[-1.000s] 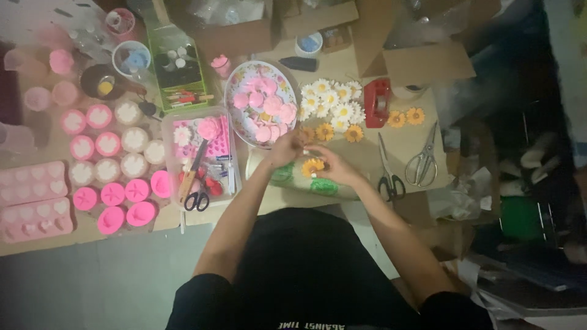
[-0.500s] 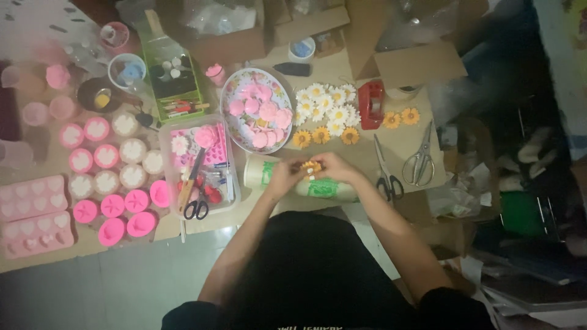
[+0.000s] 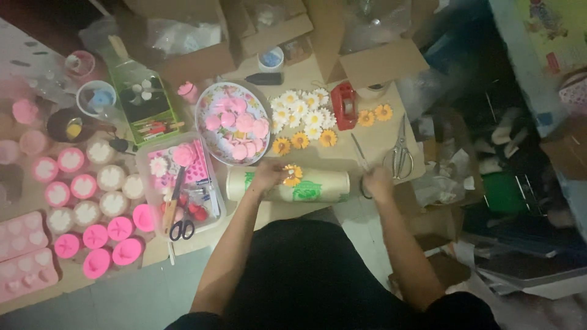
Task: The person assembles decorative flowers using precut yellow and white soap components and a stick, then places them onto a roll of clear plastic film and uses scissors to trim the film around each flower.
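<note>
Cream roll, seemingly green-printed; yellow flower.

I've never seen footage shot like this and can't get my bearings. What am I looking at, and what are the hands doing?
The camera sits on a person's head and looks straight down, so the two bare arms reach up into the picture. The left hand holds an orange paper flower against a cream roll with green print. The right hand rests on the handles of a pair of scissors lying on the cardboard table. Around them lie white and orange flowers, a plate of pink pieces and pink moulds.
</note>
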